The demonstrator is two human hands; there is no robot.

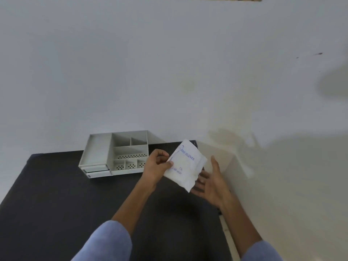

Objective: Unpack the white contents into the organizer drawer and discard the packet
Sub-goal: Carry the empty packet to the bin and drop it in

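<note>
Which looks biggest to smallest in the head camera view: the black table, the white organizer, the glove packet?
1. black table
2. white organizer
3. glove packet, pinched in the left hand; held nearer the camera, yet it looks smallest.

Table: dark top bare in front and to the left; wide free room for approach there
Organizer: at far edge against wall; no way round behind it; top compartments open upward, access from above
Drawers: both closed at front left of organizer; table clear in front of them
Left hand + packet: held up just right of organizer; crowd its right front corner
Right hand: spread under packet near table's right edge; blocks right side
</note>
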